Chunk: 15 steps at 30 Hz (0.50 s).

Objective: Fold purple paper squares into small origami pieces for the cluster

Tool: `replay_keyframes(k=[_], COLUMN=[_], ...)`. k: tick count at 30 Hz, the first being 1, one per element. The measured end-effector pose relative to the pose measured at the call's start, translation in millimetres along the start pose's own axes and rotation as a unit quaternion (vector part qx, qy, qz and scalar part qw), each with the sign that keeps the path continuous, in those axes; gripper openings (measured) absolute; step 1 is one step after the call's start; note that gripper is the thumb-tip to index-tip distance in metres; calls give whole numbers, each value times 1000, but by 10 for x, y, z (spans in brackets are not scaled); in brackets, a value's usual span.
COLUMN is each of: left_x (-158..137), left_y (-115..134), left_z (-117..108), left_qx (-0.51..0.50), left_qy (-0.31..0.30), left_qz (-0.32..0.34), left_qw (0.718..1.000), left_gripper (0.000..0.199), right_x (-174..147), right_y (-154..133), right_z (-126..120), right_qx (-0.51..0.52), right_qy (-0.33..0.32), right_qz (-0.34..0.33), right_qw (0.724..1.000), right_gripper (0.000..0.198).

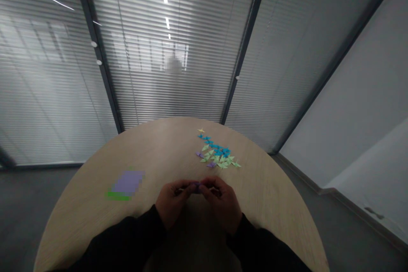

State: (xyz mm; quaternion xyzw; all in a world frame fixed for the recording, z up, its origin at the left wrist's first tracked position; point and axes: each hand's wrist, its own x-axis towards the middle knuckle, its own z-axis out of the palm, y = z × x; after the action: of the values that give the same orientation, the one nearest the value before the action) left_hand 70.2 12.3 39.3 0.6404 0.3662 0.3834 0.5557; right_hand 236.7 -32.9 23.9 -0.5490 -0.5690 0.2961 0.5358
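Observation:
My left hand and my right hand meet over the near middle of the table. Between their fingertips they pinch a small piece of purple folded paper, mostly hidden by the fingers. Just beyond the right hand lies a cluster of small folded-paper cranes: several light green ones, several blue ones and a few purple ones. A single yellow crane sits farthest away. Left of my left hand is a stack of purple paper sheets, with a green edge showing; this patch is blurred.
The round wooden table fills the lower view, its curved far edge near the blinds behind glass panels. A white wall stands to the right, and grey floor shows on both sides.

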Motion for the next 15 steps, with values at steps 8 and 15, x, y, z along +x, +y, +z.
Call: replay_keyframes(k=[8, 15], left_x=[16, 17], left_y=[-16, -36], left_z=[11, -12], left_qx=[-17, -38], left_qy=[15, 7], left_qz=[-6, -2], left_qw=[1000, 999], left_gripper=[34, 34], right_x=[5, -12], right_y=[27, -10], right_z=[1, 19], right_qx=[25, 36], right_qy=[-13, -29], right_qz=[25, 29], right_qw=[999, 999], right_gripper=[19, 18])
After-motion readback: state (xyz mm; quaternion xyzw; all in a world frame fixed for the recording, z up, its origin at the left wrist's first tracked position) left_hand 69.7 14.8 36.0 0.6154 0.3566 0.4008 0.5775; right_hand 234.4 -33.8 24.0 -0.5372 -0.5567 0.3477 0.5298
